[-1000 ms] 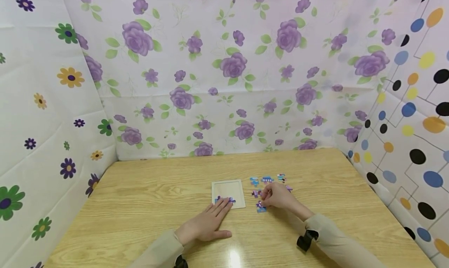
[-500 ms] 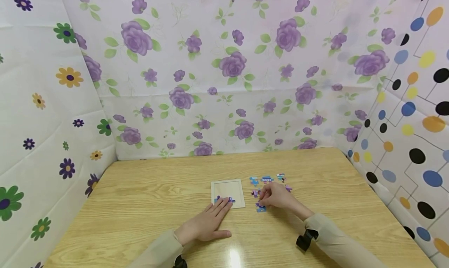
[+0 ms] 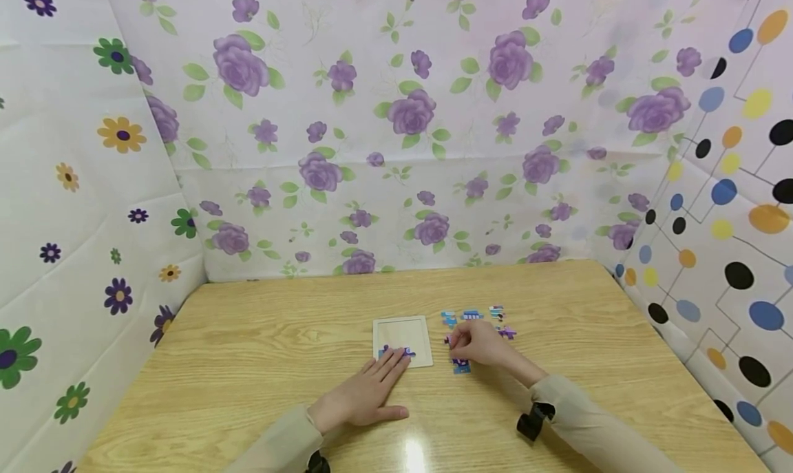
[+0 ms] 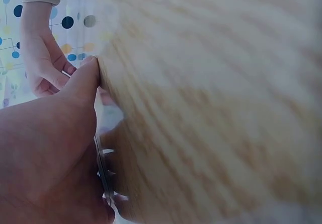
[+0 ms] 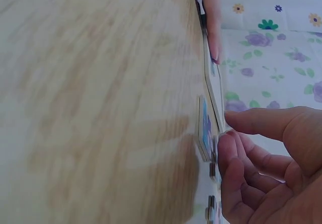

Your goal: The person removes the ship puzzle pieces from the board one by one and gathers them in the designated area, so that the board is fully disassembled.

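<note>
My left hand (image 3: pixel 365 394) lies flat with straight fingers, its fingertips over purple and blue puzzle pieces (image 3: pixel 405 351) along the near edge of a pale square puzzle tray (image 3: pixel 429 342). My right hand (image 3: pixel 480 342) is over the loose pieces to the right of the tray, thumb and fingers bent toward each other. Part of a purple puzzle piece (image 3: pixel 447 339) shows at its fingertips; I cannot tell whether they pinch it. In the right wrist view, a blue-topped piece (image 5: pixel 206 128) lies just beside the fingertips. The right palm hides some of the table.
Farther back lie a blue piece (image 3: pixel 449 319), a blue piece with white squares (image 3: pixel 472 315) and a striped piece (image 3: pixel 498 312). A pink-purple piece (image 3: pixel 507 332) lies beyond the right hand. Patterned cloths (image 3: pixel 372 115) surround the wooden table (image 3: pixel 279 335) behind and at both sides.
My right hand has shifted slightly left, covering more of the purple piece and uncovering the pink-purple piece to its right. The left hand stays in place on the tray.
</note>
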Available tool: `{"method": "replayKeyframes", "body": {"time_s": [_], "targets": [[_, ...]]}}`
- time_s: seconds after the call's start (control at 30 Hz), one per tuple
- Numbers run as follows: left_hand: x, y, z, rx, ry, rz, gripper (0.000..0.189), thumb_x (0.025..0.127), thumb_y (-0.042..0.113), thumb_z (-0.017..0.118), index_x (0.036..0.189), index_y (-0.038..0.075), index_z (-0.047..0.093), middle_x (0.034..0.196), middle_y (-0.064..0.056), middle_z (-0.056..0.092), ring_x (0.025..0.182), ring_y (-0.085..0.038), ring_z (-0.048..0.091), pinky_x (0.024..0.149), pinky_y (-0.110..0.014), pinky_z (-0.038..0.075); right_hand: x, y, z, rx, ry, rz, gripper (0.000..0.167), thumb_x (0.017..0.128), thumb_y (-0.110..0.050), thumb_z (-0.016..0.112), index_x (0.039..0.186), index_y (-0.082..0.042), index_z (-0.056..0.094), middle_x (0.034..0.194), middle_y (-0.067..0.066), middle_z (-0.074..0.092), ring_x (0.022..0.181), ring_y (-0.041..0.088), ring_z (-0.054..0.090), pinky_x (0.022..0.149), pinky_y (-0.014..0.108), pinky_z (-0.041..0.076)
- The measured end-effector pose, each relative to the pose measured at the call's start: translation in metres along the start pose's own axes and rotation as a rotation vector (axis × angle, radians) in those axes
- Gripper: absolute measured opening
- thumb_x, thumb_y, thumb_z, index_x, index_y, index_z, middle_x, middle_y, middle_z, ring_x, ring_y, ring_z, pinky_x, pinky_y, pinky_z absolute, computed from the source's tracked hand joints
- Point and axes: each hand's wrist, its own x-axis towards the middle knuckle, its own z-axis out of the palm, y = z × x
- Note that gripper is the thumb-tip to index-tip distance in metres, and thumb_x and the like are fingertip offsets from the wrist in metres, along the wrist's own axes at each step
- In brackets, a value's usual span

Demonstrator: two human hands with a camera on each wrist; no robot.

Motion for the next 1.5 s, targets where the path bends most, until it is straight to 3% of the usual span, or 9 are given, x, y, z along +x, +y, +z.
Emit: {"method": "replayKeyframes", "body": {"time_s": [0.3,0.43,0.83,1.07,1.3,1.5], "targets": [[-0.001,-0.003,0.005,0.008,0.02,0.023,0.087,0.097,0.061,0.039,0.156,0.005,0.008,0.163,-0.017,0.005,0.15,-0.036,0.009,0.116,-0.058,0.023,0.003,-0.007,0.007,0.016,-0.035,-0.057,0.009,0.08,-0.01,0.077,0.083,-0.01,0.069,0.072,-0.004,0.066,0.064,0.007,0.06,0.058,0.02,0.049],[0.0,-0.003,0.005,0.017,0.021,0.011,0.087,0.096,0.062,0.039,0.156,0.006,0.009,0.163,-0.016,0.005,0.15,-0.034,0.009,0.116,-0.057,0.023,0.007,-0.011,0.01,0.02,-0.048,-0.101,0.01,0.081,-0.009,0.075,0.089,-0.008,0.069,0.077,-0.002,0.067,0.068,0.006,0.06,0.061,0.02,0.05],[0.0,0.003,-0.004,0.039,-0.027,-0.048,0.086,0.095,0.058,0.046,0.156,0.007,0.011,0.164,-0.014,0.008,0.151,-0.03,0.009,0.118,-0.053,0.023,0.019,-0.024,0.023,0.056,-0.13,-0.13,0.012,0.088,-0.009,0.069,0.1,-0.01,0.067,0.091,-0.001,0.068,0.081,0.009,0.063,0.071,0.02,0.053],[0.0,0.003,-0.005,0.062,-0.026,-0.042,0.087,0.095,0.057,0.047,0.156,0.005,0.013,0.163,-0.015,0.009,0.151,-0.031,0.011,0.117,-0.053,0.024,0.023,-0.031,0.027,0.072,-0.18,-0.187,0.015,0.089,-0.005,0.066,0.104,-0.006,0.066,0.097,0.004,0.07,0.087,0.011,0.065,0.077,0.021,0.053],[0.001,0.004,-0.007,0.034,-0.042,-0.049,0.088,0.094,0.058,0.048,0.156,0.005,0.012,0.163,-0.015,0.009,0.151,-0.032,0.01,0.118,-0.054,0.023,0.026,-0.031,0.03,0.067,-0.232,-0.232,0.017,0.09,-0.003,0.064,0.106,-0.006,0.067,0.102,0.008,0.071,0.09,0.01,0.065,0.081,0.021,0.054],[0.001,-0.004,-0.007,-0.022,-0.032,-0.012,0.083,0.097,0.055,0.046,0.156,0.007,0.013,0.163,-0.016,0.007,0.151,-0.032,0.009,0.118,-0.054,0.021,0.027,-0.031,0.029,0.06,-0.265,-0.244,0.017,0.091,-0.005,0.063,0.107,-0.005,0.067,0.105,0.008,0.07,0.093,0.013,0.066,0.083,0.025,0.054]]}}
